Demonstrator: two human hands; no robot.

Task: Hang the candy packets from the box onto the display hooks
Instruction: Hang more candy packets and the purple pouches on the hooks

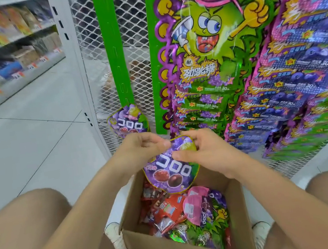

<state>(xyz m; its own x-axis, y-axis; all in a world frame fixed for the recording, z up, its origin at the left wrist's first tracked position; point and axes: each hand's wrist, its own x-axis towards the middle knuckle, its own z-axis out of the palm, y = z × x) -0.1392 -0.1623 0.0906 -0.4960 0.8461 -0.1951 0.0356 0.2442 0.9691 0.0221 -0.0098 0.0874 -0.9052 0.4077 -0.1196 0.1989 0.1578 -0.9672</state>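
A person crouches on a shop floor (33,132) with a cardboard box (176,247) between the knees, holding a purple grape candy packet (172,176) just above its open top. Both hands are at the packet's upper edge: the left hand (141,148) has a narrow grip, fingertips pinching the top left corner, while the right hand (202,150) pinches the top right between thumb and fingers. The packet hangs face-out, clear of the other packets in the box.

The step in hand looks like readying this packet for hanging. A matching purple packet (128,121) already hangs at the foot of the left green strip (109,47), which is bare above it. The next move probably calls for lifting the packet to a free slot above that one and threading its top hole on; the hole itself is hidden by the fingers, and the hooks are too small to make out.

A second green strip (157,62) stands just beside it, crowded by the green monster packets (202,55) and, farther right, the blue packets (297,63), whose edges could snag a raised arm. A white wire mesh panel (88,40) backs the strips. Red, pink and green packets lie jumbled in the box. Stocked shelves (1,52) line the aisle at left, blurred.
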